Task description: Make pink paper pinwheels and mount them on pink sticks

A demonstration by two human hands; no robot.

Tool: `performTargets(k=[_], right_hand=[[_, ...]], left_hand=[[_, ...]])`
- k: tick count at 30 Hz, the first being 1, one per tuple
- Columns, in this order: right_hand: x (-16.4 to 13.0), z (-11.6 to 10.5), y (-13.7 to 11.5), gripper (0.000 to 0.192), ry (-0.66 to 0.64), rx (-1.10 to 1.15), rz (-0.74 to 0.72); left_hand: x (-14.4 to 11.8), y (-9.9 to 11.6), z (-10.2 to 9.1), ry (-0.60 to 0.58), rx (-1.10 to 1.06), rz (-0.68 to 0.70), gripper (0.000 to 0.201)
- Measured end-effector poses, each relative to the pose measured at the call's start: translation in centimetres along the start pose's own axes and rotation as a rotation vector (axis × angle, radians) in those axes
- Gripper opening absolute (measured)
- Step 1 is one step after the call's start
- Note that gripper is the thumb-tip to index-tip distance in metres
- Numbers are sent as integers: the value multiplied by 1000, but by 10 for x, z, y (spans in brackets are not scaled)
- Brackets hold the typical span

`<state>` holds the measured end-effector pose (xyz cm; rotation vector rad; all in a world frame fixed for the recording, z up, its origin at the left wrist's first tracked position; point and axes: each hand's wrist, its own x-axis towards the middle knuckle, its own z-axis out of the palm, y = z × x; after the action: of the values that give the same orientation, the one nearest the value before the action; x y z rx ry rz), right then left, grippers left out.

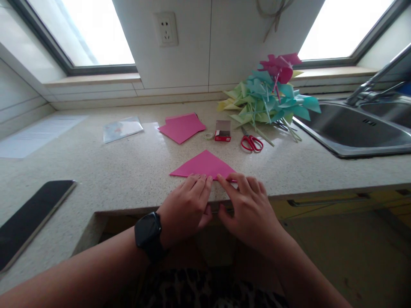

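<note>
Lying as a triangle on the table (135, 171), the folded pink paper (205, 164) is pressed along its long near edge by the left hand (188, 203) and right hand (252, 209), just apart, fingers down, thumbs off it. Beyond the folded paper are pink sheets (182, 128), a tape roll (209, 137), a red box (222, 131) and, rightward, scissors (250, 140); farther right, paper pinwheels (269, 96); well left, a phone (35, 218).

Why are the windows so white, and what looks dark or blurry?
In the head view, both windows are overexposed, likely by bright daylight; the countertop has shiny glare patches; the patterned clothing sits in deep shade; the printed sheet is too soft to read, while the folded pink paper shows clear edges.
</note>
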<state>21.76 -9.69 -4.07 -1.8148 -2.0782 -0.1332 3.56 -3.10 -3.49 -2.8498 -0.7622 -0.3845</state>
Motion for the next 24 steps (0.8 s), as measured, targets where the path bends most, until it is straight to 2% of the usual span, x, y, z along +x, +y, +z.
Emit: performTargets(k=[9, 16, 19, 24], right_hand=[[0, -3, -1, 63, -9, 5, 7], [-8, -8, -18, 56, 96, 86, -50], [-5, -3, -24, 60, 66, 107, -90], [-2, 5, -27, 63, 19, 102, -55]], left_hand=[[1, 1, -9, -24, -2, -43, 57], [4, -5, -8, -26, -32, -13, 58], [4, -6, -7, -16, -46, -1, 56], [4, -7, -8, -2, -70, 18, 57]])
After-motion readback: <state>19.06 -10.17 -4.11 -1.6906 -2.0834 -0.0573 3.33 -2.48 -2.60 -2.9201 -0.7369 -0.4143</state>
